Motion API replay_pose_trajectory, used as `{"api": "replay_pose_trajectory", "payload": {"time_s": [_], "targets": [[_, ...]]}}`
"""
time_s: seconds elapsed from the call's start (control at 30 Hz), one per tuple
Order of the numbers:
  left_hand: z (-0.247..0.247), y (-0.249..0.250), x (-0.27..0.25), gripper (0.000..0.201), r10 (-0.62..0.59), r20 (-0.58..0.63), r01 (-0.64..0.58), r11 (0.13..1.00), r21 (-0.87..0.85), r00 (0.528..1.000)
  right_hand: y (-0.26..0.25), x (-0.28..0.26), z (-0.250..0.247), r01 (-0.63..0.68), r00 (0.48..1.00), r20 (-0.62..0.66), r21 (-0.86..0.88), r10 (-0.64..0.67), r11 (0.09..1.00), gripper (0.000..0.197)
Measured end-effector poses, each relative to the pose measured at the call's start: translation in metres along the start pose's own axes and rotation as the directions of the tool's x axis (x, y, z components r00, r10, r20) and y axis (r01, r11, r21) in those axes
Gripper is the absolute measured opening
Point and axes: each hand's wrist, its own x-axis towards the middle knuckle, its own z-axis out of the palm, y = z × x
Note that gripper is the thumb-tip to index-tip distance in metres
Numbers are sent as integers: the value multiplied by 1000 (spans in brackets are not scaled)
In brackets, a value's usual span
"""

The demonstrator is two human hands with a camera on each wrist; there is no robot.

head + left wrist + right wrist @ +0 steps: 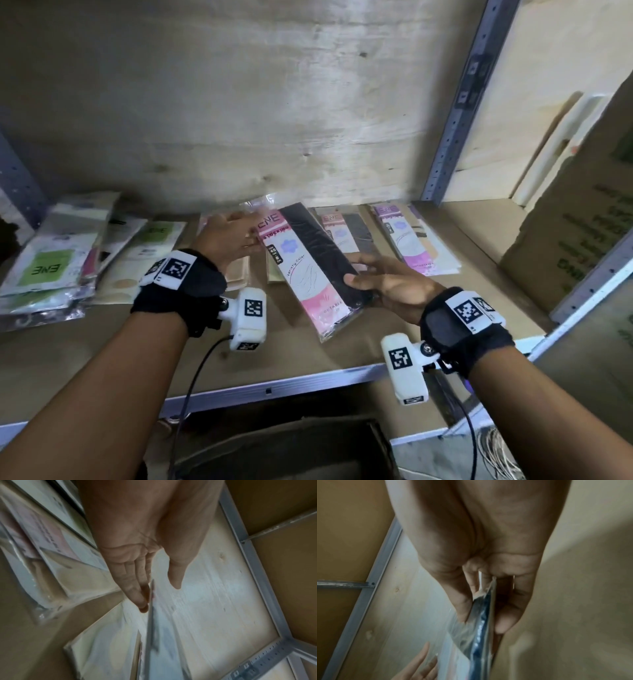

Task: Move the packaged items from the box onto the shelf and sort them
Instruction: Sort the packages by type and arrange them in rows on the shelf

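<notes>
A pink-and-white stocking package (308, 267) with a black stocking inside hangs tilted just above the wooden shelf (342, 356). My right hand (383, 284) pinches its right edge, thumb on top and fingers beneath; the right wrist view shows that hand (488, 595) clamped on the package's edge (481, 628). My left hand (236, 233) lies at the package's upper left corner. In the left wrist view the left hand (137, 568) has straight fingers that touch the package's thin edge (150, 622).
On the shelf lie another pink package (346, 233), a purple one (411, 240), beige ones (144, 253) and a stack with green labels (51, 260). A cardboard box (582, 219) stands at the right. An open box (291, 445) sits below the shelf's front rail.
</notes>
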Motion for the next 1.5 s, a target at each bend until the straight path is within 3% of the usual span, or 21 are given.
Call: {"api": "replay_pose_trajectory", "payload": {"time_s": [0.13, 0.23, 0.37, 0.5, 0.63, 0.8, 0.97, 1.13, 1.27, 1.5], "targets": [[-3, -9, 16, 34, 33, -32, -32, 999, 26, 999, -1, -13, -12, -49, 997, 51, -91, 54, 995, 37], [2, -12, 19, 23, 74, -75, -69, 995, 67, 994, -4, -20, -16, -59, 996, 61, -163, 70, 985, 41], [13, -12, 11, 39, 179, -141, -153, 972, 178, 974, -4, -24, -22, -75, 996, 34, -224, 85, 972, 48], [20, -3, -9, 55, 313, -77, -239, 843, 481, 947, -1, -28, -28, -93, 995, 11, -218, 98, 971, 53], [25, 8, -19, 64, 278, -35, -204, 777, 596, 960, 0, -33, -33, -87, 996, 0, -193, 89, 977, 51], [23, -3, -7, 64, 269, 50, -260, 843, 471, 962, 2, -39, -39, -63, 998, 7, -182, 65, 981, 52], [17, -19, 12, 45, 202, 158, -248, 893, 376, 966, 2, -43, -45, -53, 998, 34, -194, 60, 980, 51], [19, -21, 17, 55, 226, 205, -276, 924, 266, 952, 1, -42, -49, 1, 996, 82, -199, 16, 980, 47], [13, -23, 21, 57, 205, 212, -255, 935, 245, 955, 1, -38, -53, -4, 996, 89, -197, 22, 980, 41], [7, -25, 25, 61, 217, 166, -256, 929, 267, 962, 0, -32, -50, -22, 1000, -19, -268, 18, 963, 31]]}}
